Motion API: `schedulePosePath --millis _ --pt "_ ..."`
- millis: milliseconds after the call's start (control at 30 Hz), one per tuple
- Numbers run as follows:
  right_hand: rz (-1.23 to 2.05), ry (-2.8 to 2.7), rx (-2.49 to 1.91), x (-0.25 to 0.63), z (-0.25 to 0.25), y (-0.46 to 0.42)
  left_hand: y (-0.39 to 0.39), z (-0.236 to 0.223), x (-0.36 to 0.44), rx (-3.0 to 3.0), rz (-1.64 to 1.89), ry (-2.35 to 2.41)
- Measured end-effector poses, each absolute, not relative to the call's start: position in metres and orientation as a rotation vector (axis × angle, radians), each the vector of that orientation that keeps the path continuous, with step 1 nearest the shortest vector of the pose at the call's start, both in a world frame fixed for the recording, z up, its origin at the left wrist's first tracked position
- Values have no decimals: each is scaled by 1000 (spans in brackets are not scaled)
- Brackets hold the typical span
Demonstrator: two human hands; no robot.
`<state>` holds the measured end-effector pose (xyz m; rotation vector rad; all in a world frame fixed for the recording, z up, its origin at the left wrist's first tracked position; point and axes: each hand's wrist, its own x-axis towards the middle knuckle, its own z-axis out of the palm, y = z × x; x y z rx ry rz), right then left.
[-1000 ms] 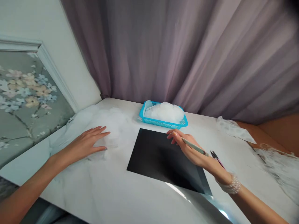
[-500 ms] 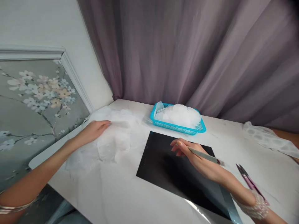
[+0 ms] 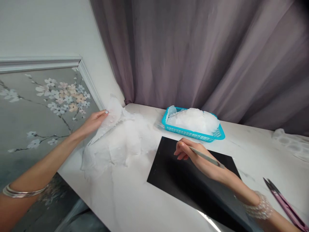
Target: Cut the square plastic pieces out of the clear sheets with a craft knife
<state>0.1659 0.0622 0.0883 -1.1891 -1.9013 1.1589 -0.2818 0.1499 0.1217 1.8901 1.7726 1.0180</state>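
At the left of the table, my left hand (image 3: 95, 120) pinches the edge of a thin, white, translucent sheet (image 3: 114, 111) and holds it raised above a pile of similar white sheets (image 3: 120, 143). Whether the sheet is fabric or paper I cannot tell. My right hand (image 3: 193, 156) is closed around a slim, pale pen-like tool (image 3: 206, 157), whose back end points toward my wrist; its tip is hidden by the fingers. That hand hovers over a black, flat, shiny sheet (image 3: 166, 167) lying on the table.
Behind the black sheet stands a blue plastic basket (image 3: 190, 133) heaped with white pieces. Pink-handled thread snips (image 3: 285, 203) lie at the right. A sheer dotted cloth (image 3: 289, 143) rests at the far right. A curtain (image 3: 181, 58) hangs behind the table (image 3: 135, 203).
My left hand has moved up, lifting the white sheet off the pile. My right hand still holds the pen-like tool over the black sheet. The view has shifted a little left.
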Motion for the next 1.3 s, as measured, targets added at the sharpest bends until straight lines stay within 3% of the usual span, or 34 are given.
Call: schedulePosePath --millis 233,600,800,1133,1300 --pt "1153 -1899 -1044 128 80 90 132 113 -268 1968 968 1650" --pt "1530 -1523 -968 83 59 113 95 76 -228 2530 610 1433" --pt "1657 -1326 -983 50 46 118 83 55 -223 2845 611 1305" --pt "1496 -1260 -975 7 30 133 76 39 -228 2915 703 1284" --pt "1298 -1477 -1049 14 22 136 92 56 -263 2601 780 1735"
